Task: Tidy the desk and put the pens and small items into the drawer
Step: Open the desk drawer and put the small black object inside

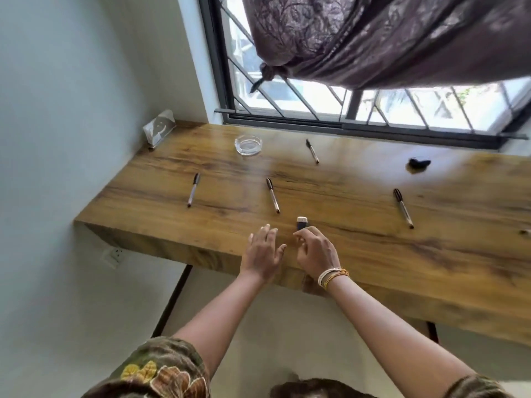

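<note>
Several black-capped pens lie apart on the wooden desk [373,262]: a left pen [193,189], a middle pen [273,195], a far pen [312,151] and a right pen [403,207]. A small dark eraser with a pale end [301,221] lies near the front edge. My right hand [314,251], with thread bracelets on its wrist, pinches the eraser's near end between curled fingers. My left hand [263,252] hovers flat beside it with its fingers spread, holding nothing. No drawer shows in view.
A glass ashtray [248,144] stands at the back of the desk and a tissue pack [159,130] leans in the back left corner. A small black item [419,163] lies far right. Behind are a barred window [301,101] and a knotted curtain [373,38].
</note>
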